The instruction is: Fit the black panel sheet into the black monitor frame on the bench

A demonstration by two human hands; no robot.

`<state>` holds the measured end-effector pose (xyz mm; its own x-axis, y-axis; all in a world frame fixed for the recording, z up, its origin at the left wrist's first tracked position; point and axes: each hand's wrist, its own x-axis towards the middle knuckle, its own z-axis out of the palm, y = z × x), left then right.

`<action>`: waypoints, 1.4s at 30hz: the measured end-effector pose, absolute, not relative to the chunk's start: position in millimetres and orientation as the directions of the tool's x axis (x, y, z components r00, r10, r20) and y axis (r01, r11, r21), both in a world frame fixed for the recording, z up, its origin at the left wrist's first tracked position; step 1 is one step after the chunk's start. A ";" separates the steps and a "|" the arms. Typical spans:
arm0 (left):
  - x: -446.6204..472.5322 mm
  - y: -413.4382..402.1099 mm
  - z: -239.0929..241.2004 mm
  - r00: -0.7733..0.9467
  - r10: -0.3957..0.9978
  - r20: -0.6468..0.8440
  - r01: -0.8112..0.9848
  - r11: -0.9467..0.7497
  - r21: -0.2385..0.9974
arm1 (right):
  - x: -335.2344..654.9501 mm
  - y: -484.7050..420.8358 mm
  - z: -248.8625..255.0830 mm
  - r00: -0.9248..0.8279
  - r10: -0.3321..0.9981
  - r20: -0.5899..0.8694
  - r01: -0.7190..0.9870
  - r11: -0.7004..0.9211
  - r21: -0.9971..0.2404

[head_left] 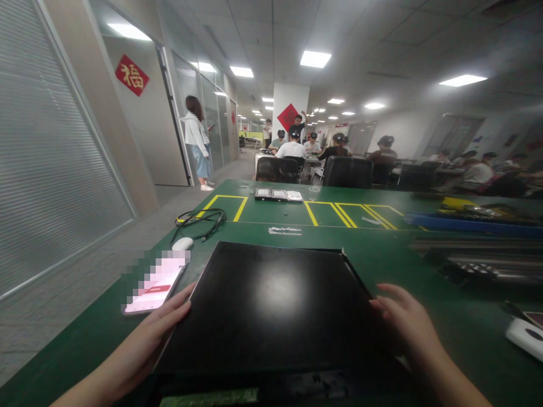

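Observation:
A large flat black case (271,305) with a smooth, shiny top lies in front of me on the green table. Along its near edge a strip of green circuit board (210,397) shows. My left hand (159,325) grips the case's left side, fingers pressed against the edge. On the opposite side my right hand (403,314) holds the right edge, its index finger partly stretched; the fingers' undersides are hidden. Close to my left hand lies a phone (156,288) with a lit screen. Beyond it are a white mouse (182,244) and a coiled black cable (203,223).
Three hard drives (279,195) lie at the table's far side, among yellow tape outlines (318,217). A blue tray (470,221) with yellow items and blurred metal parts (487,268) are at right, near a white device (526,336). A person (195,141) stands at back left; others sit beyond.

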<state>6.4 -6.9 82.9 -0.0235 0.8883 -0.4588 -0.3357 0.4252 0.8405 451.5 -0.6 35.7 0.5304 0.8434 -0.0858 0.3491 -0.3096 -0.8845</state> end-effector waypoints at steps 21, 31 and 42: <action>6.1 -5.3 83.0 -0.056 0.857 -0.512 -0.310 0.472 0.825 | 454.6 1.2 29.5 0.508 0.857 -0.087 0.408 -0.328 -0.852; -0.8 -3.4 69.8 0.067 0.897 -0.436 -0.333 0.432 0.838 | 450.9 -0.6 35.5 0.506 0.856 -0.103 0.420 -0.349 -0.838; 1.1 -3.4 71.8 0.085 0.893 -0.442 -0.322 0.444 0.836 | 452.5 -2.1 33.1 0.466 0.881 -0.080 0.500 -0.337 -0.798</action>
<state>1.1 -3.4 71.8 0.0850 0.8930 -0.4420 -0.3221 0.4445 0.8359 452.5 -2.1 33.1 0.4659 0.8812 -0.0804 0.4995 -0.3369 -0.7981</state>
